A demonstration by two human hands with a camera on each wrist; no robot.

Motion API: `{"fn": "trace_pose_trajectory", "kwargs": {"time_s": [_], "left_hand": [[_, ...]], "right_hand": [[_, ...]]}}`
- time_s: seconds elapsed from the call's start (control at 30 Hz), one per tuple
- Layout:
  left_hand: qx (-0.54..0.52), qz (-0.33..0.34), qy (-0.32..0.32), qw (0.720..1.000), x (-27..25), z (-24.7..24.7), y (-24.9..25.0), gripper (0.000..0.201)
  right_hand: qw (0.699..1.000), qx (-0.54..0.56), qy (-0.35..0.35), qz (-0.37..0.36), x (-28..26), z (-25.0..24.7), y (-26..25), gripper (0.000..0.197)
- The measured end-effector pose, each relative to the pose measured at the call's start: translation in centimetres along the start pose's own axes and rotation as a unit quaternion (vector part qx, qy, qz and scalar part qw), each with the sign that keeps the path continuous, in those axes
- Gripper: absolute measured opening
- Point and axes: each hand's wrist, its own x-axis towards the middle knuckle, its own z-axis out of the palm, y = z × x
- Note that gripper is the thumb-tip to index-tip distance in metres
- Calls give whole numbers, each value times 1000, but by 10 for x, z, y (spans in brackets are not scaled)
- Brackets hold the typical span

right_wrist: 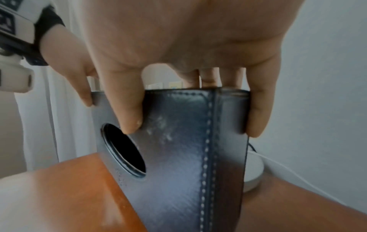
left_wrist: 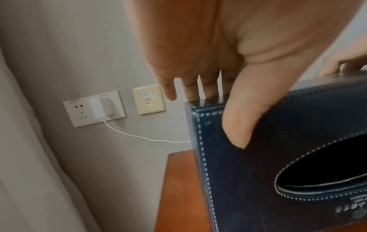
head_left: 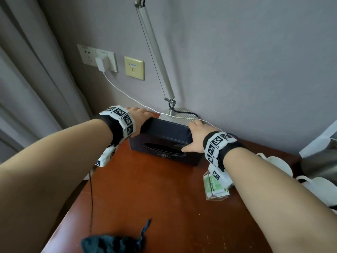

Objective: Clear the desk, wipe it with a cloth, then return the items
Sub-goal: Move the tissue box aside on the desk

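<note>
Grey wall (head_left: 237, 52), curtain (head_left: 27, 79) left, wall sockets (head_left: 97, 58), daylight.

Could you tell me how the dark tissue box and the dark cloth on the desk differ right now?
The tissue box is a stiff, stitched rectangular case with an oval opening; the cloth is a soft crumpled heap. The tissue box is held at both ends, by the left hand and the right hand; the cloth lies untouched. The tissue box sits at the desk's far side by the wall, the cloth at its near edge. Both are dark blue.

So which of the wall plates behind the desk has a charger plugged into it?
The white socket plate, the left of the two and nearer the curtain. A white charger sits in it, its cable trailing toward the desk. The beige plate beside it has nothing plugged in.
</note>
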Motion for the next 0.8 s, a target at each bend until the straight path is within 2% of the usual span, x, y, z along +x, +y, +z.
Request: {"fn": "trace_pose_trajectory", "kwargs": {"time_s": [0.07, 0.2, 0.33, 0.47, 0.57, 0.67, 0.8], "left_hand": [[18, -4, 1, 1000, 5, 5, -11, 79], [41, 2, 0, 999, 14, 17, -24, 79], [33, 53, 33, 997, 20, 18, -17, 82], [52, 76, 12, 996, 33, 12, -12, 91], [66, 72, -1, 995, 41, 10, -17, 90], [86, 68, -11, 994, 46, 7, -24, 96], [95, 61, -11, 994, 54, 3, -30, 94]], "right_hand": [[1000, 6, -2, 12, 8, 5, -17, 79], [998, 27, -9, 50, 19, 18, -40, 79], [996, 48, 11, 71, 26, 22, -46, 80], [994, 96, 20, 56, 30, 22, -46, 83], [988, 152, -28, 28, 27, 16, -37, 91], [987, 151, -59, 13, 26, 10, -30, 95], [987, 147, -58, 23, 36, 7, -37, 96]]}}
